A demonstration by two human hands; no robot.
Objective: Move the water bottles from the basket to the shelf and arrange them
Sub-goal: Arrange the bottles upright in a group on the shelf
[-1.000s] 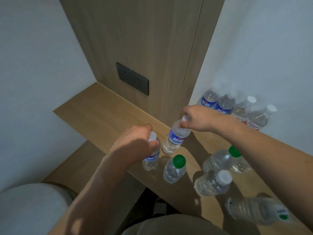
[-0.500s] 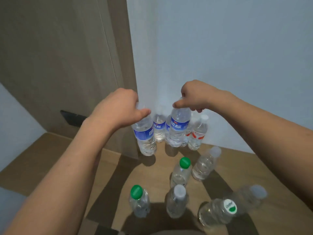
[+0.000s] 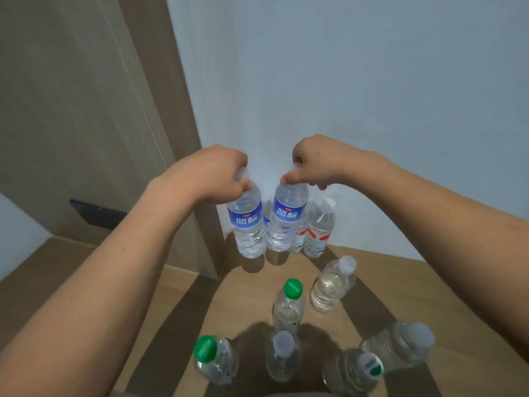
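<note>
Hanging below left hand, right hand: blue-label bottles, necks pinched.

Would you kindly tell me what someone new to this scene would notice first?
The eye goes first to the two blue-labelled bottles held by their necks, one in the left hand and one in the right hand, at the corner of the pale wall. Behind them stand red-labelled bottles, and nearer the camera the wooden shelf carries green-capped bottles and white-capped ones.

Blue label on left-held bottle: two white Chinese characters, not legible with certainty. Blue label on right-held bottle: same characters. Red-marked label and green cap print: unreadable.
</note>
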